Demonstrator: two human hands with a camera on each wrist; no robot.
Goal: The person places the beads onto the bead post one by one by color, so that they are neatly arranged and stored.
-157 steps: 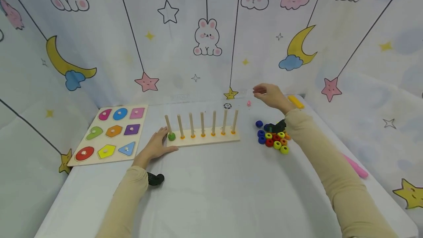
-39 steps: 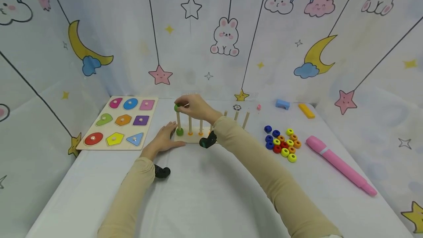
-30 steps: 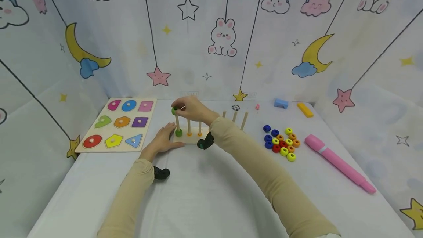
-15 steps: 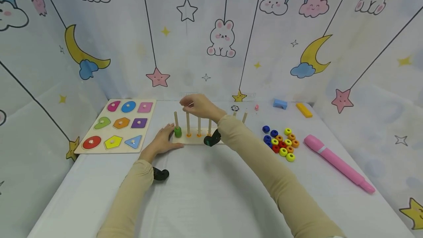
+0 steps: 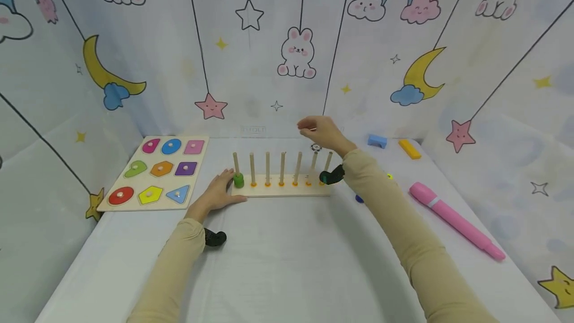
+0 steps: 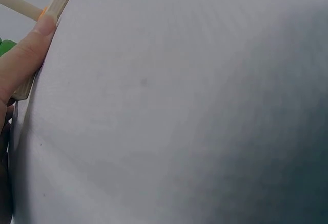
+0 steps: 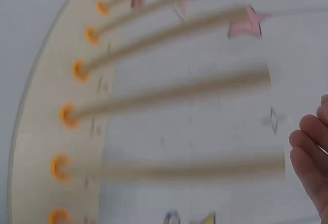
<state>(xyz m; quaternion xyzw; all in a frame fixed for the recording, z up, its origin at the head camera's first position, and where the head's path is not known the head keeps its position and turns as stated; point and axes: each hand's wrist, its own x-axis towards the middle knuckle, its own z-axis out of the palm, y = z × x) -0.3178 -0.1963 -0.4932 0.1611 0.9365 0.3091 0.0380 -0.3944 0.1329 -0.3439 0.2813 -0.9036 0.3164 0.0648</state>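
Near the centre of the frame, a wooden peg board (image 5: 287,192) stands on the white worktop (image 5: 278,263), green beads (image 5: 238,180) stacked on its leftmost peg. The left hand (image 5: 217,193) rests against the board's left end, thumb stretched along the front edge, fingers extended. Above the board's right end, the right hand (image 5: 325,132) hangs with loosely bent fingers, gripping nothing visible. A pink stick (image 5: 457,221) lies at right; a shape puzzle (image 5: 134,208) lies at left.
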